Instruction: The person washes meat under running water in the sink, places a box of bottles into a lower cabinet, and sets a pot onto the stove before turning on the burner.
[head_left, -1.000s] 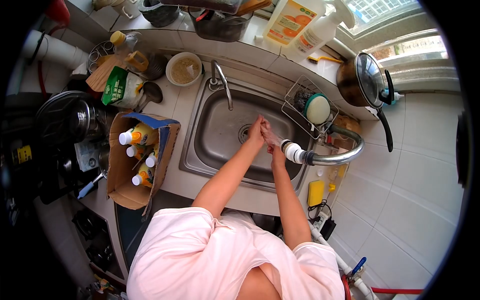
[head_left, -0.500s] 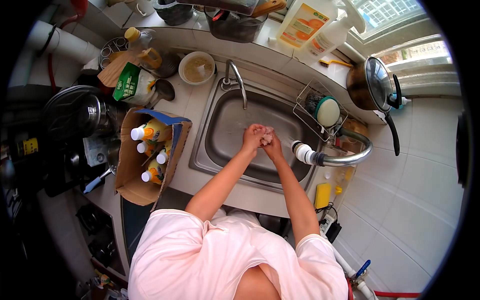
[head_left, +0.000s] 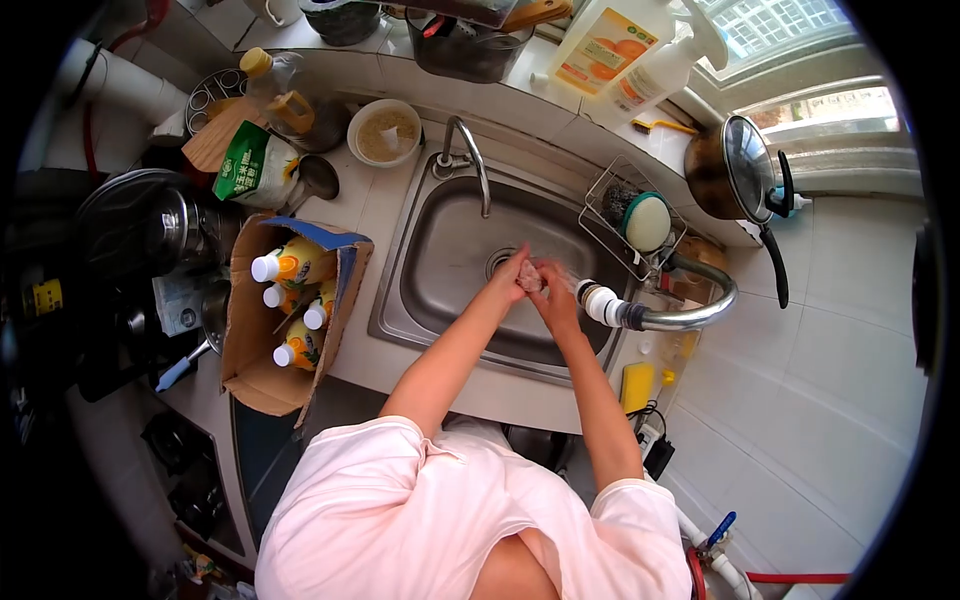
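Note:
Over the sink, both hands are held together around a small, pale pink, wet-looking lump, perhaps raw meat. My left hand cups it from the left, its fingers pointing away from me. My right hand presses it from the right with bent fingers. Just right of the hands is the white nozzle of a thick curved tap, and clear water appears to run from it onto them. The lump is partly hidden by the fingers, so its exact kind cannot be made out.
A thin tap arches over the sink's back. A wire rack holds a scrubber and a round sponge. Left stands a cardboard box of bottles, with a bowl behind. A lidded pot and yellow sponge are at right.
My hands have shifted nearer the nozzle, and my left fingers have straightened around the lump. The drain now shows beside them. The whole view has moved slightly.

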